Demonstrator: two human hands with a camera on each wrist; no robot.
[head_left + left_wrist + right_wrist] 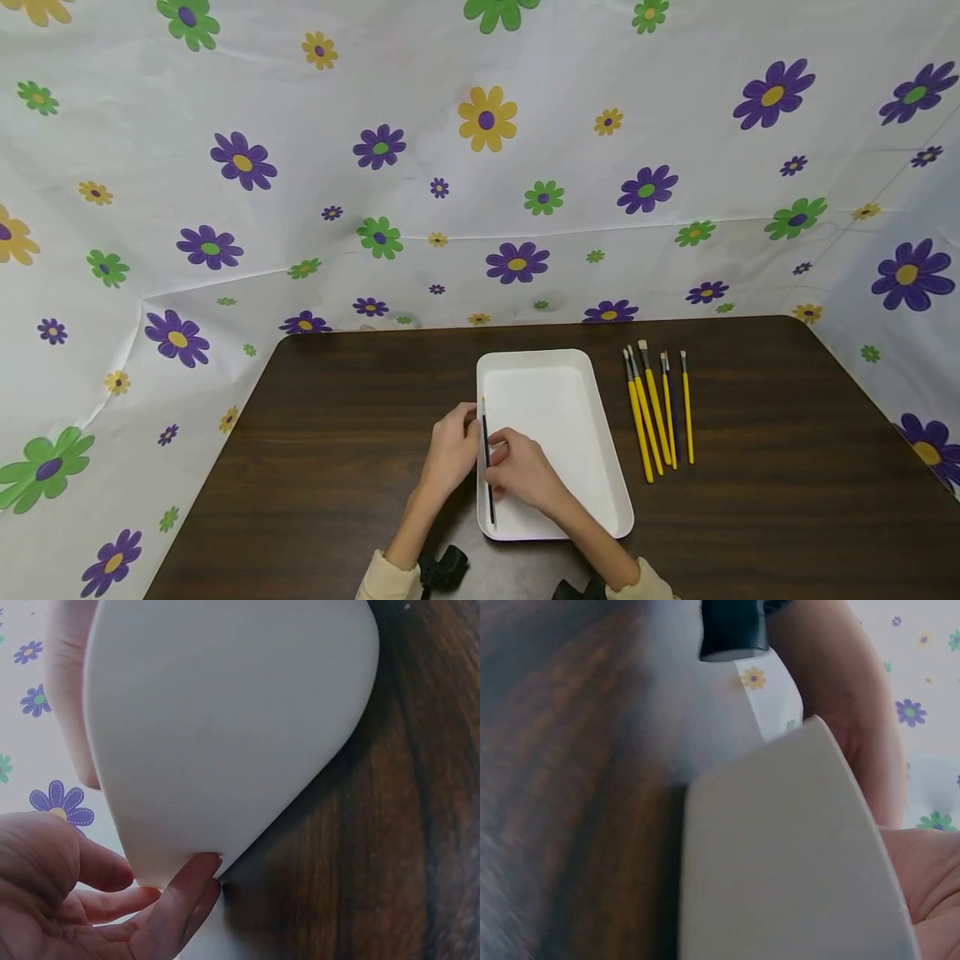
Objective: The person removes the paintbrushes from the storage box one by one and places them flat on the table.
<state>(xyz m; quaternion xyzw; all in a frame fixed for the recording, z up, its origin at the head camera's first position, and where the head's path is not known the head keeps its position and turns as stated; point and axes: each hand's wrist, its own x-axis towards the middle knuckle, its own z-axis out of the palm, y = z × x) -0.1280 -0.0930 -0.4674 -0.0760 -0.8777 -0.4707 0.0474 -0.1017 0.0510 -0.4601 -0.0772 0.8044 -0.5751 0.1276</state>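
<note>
A slim dark paintbrush (485,429) lies lengthwise along the left side of a white rectangular tray (558,400), its tip toward the far end. My right hand (525,471) reaches over the tray and pinches the brush's handle between thumb and fingers. At the tray's left rim, my left hand (452,450) holds the edge. The left wrist view has its fingers (184,896) bent against the tray's outer wall (225,735), thumb near the rim. In the right wrist view, the tray wall (780,862) hides most of the right hand (930,889).
Right of the tray, several paintbrushes (651,408) lie side by side, bristles away from me, mostly yellow-handled with one dark. They rest on a dark wooden table (337,433). A flower-patterned cloth (420,200) hangs behind it. Black wrist devices (444,568) sit by the cream sleeves.
</note>
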